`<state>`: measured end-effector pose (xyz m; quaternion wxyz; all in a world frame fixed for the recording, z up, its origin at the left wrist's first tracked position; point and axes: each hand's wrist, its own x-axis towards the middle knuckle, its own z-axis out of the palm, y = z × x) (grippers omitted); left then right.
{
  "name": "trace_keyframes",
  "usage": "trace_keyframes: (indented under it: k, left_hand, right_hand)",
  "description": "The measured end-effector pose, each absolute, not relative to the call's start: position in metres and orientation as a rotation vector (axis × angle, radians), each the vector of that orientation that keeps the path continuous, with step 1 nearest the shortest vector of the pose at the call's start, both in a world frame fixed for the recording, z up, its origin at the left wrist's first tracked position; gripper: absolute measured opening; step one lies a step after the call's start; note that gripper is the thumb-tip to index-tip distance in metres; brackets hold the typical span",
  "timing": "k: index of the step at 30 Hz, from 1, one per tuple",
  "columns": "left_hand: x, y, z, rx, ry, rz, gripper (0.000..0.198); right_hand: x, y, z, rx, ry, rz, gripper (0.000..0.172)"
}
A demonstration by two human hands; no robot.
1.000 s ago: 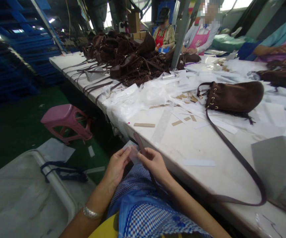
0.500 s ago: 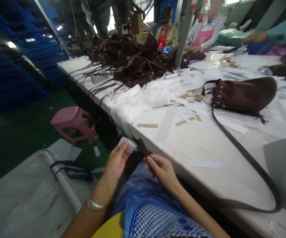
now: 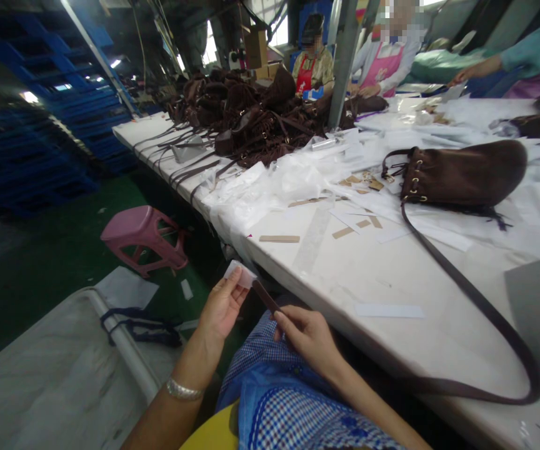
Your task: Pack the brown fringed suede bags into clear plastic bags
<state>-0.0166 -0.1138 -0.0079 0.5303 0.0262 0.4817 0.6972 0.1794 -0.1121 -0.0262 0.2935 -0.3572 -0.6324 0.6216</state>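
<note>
- Risk, lower centre of the frame: the white paper piece (image 3: 240, 273) is held by one edge only. It is thin and limp, so it could probably fold or slip out of the pinch if the strap end (image 3: 264, 294) pushes against it.
- Risk, same zone: the strap end stands free above the right hand (image 3: 305, 334). A short, flexible tip like this can twist and meet the paper askew.
- Left hand (image 3: 223, 306): the grip is nearly closed, with thumb and fingertips pinched on the white paper piece. The paper sits just left of the strap end and appears to touch it.
- Right hand: the grip is closed around the strap a little below its end. The fingers are curled over it above the checked apron (image 3: 289, 400).
- Risk, lower right: the strap (image 3: 462, 287) loops along the near edge of the table (image 3: 392, 275). A hard pull at the hands would likely drag the loop off the edge or tug the brown bag (image 3: 462, 172).
- Centre of the frame: paper strips and small tan slips lie loose on the table beside the strap. A sliding strap could sweep them off.
- Centre right: the brown bag lies on its side on the table with the strap attached.
- Left: a pink stool (image 3: 143, 237) stands on the floor.
- Upper centre: a pile of brown bags (image 3: 251, 119) sits on the far table. Other people work behind it.
</note>
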Motion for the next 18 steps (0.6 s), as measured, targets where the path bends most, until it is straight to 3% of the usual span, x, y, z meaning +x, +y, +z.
trace_keyframes:
  k: [13,18]
  left_hand:
    - [0.01,-0.128,-0.006,0.377,1.203,1.47,0.031]
    - [-0.028,-0.118,0.003,0.325,1.29,1.696,0.026]
  right_hand:
    - [0.171,-0.097,-0.011,-0.971,-1.755,1.668,0.035]
    - [0.186,-0.101,-0.017,-0.892,-1.776,1.841,0.03]
